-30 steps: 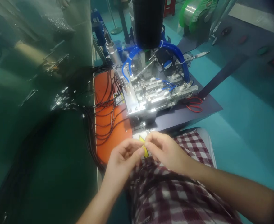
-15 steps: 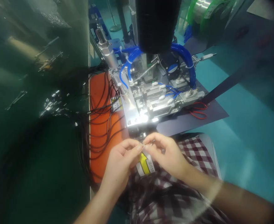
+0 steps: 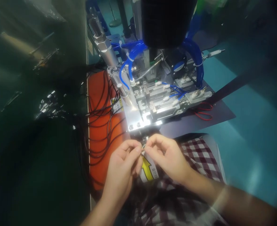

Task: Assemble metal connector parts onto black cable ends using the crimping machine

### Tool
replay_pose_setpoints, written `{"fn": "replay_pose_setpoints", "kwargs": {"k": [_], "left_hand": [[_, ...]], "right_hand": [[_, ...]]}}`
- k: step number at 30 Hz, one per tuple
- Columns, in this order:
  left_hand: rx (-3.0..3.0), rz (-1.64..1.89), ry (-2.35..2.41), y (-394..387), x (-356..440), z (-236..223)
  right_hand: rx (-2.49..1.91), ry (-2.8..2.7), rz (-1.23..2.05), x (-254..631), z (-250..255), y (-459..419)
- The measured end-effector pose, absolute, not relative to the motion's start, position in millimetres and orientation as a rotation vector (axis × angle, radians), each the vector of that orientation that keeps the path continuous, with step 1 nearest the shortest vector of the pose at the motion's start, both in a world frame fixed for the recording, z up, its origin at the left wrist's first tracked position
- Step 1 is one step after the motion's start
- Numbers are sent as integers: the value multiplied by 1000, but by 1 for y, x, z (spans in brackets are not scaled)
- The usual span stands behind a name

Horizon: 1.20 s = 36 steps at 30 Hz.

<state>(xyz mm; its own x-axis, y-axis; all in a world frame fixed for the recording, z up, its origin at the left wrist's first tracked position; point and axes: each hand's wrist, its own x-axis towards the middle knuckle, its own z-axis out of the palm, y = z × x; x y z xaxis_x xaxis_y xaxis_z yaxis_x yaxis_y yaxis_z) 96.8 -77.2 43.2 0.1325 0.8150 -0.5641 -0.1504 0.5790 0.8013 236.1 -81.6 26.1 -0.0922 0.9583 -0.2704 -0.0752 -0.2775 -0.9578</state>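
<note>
My left hand (image 3: 122, 164) is closed in a pinch, thumb against forefinger. Facing it from the right, my right hand (image 3: 168, 156) pinches in the same way, with a small gap between the fingertips. Thin, light-coloured wires (image 3: 143, 147) show in that gap, and both hands grip them; their far ends are hidden by the fingers. Just below lies a white label with a yellow arrow (image 3: 148, 168). Directly ahead of the hands stands a metal machine fixture (image 3: 150, 106) with a brightly lit front edge.
Black cables (image 3: 109, 119) run across an orange surface (image 3: 97, 131) on the left. Shiny bits (image 3: 50, 102) lie on the dark green tabletop. Blue air hoses (image 3: 133, 50) arch over the fixture, below a large black cylinder (image 3: 165, 25). A red wire loop (image 3: 204, 113) lies on the right.
My fingertips have drawn slightly apart, so more of the thin wires shows between them. The view has shifted a little, and the green-rimmed spool at the upper right has mostly gone dark.
</note>
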Motion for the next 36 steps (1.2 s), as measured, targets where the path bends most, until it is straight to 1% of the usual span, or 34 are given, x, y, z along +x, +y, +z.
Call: {"fn": "replay_pose_setpoints", "kwargs": {"k": [10,13,18,21,26,31,36], "left_hand": [[672,786,1195,-81,96,44],[668,810,1193,-84,96,43],[722,788,1246,-88,92,45],[743,797,1258,-91,92,46],[797,804,1256,-96,94,44],[717,830,1128,-97,95,46],[642,887,1096,-98,97,47]], "right_hand": [[-1314,-1153,1432,236,24,-84],[-1318,-1214,1307,236,24,-87],[-1258,-1381,957,237,25,-93],[-1218,-1393,921,237,26,-96],[-1229,-1360,989,234,28,-100],[-1225,-1059,1458,230,33,-101],[-1214,-909,1686,228,42,-100]]}}
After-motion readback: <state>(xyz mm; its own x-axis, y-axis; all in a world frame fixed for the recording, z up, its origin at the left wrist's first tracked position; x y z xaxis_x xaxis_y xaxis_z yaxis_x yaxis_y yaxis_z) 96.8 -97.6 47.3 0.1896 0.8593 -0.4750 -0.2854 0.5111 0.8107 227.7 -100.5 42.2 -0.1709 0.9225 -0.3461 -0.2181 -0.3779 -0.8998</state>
